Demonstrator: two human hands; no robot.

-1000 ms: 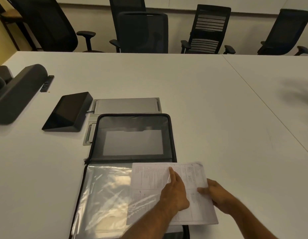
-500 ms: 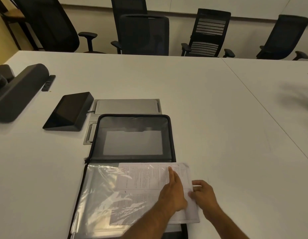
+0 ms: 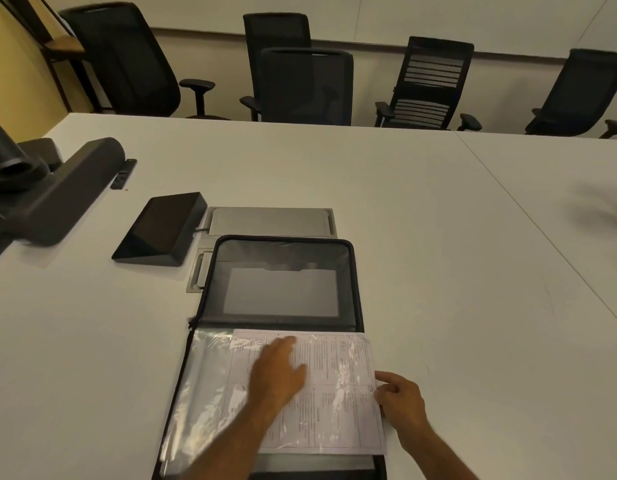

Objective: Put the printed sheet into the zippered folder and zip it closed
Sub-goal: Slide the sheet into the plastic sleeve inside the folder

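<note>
the zippered folder point(image 3: 283, 271) looks like matt black cloth with a smooth grey panel inside its upper half. its lower half carries a clear plastic sleeve point(image 3: 203, 386), glossy and crinkled, catching streaks of light. the printed sheet point(image 3: 334, 393) is thin white paper, matt. the table point(image 3: 421, 220) is smooth, matt white. a brushed metal hatch point(image 3: 269, 220) sits flush in it. the wedge-shaped console point(image 3: 160, 228) has a glossy dark screen.
</note>
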